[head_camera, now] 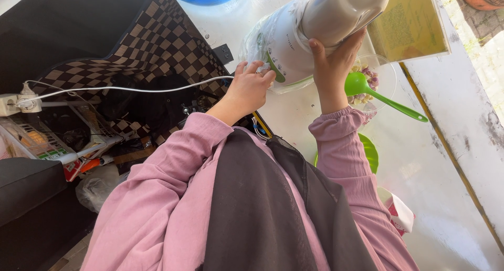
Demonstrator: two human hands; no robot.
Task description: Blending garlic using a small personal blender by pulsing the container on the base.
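A white electric cooker (pixel 320 24) wrapped partly in clear plastic is tilted over a clear glass bowl (pixel 386 77) that holds mixed pale and purple bits. My right hand (pixel 333 61) grips the cooker's body from below. My left hand (pixel 252 87) holds its lower side by a green-marked panel and the plastic wrap. A green ladle (pixel 388 100) rests in the bowl, its handle pointing right. Pink sleeves and a dark scarf fill the lower view.
A white counter (pixel 441 197) runs along a weathered wall. On it lie a green plate (pixel 370 153), a red-and-white packet (pixel 401 213) and a yellowish board (pixel 409 22). A white cable (pixel 131 89), power strip (pixel 13 104), wire rack (pixel 37 142) and checkered cloth (pixel 163 35) are left.
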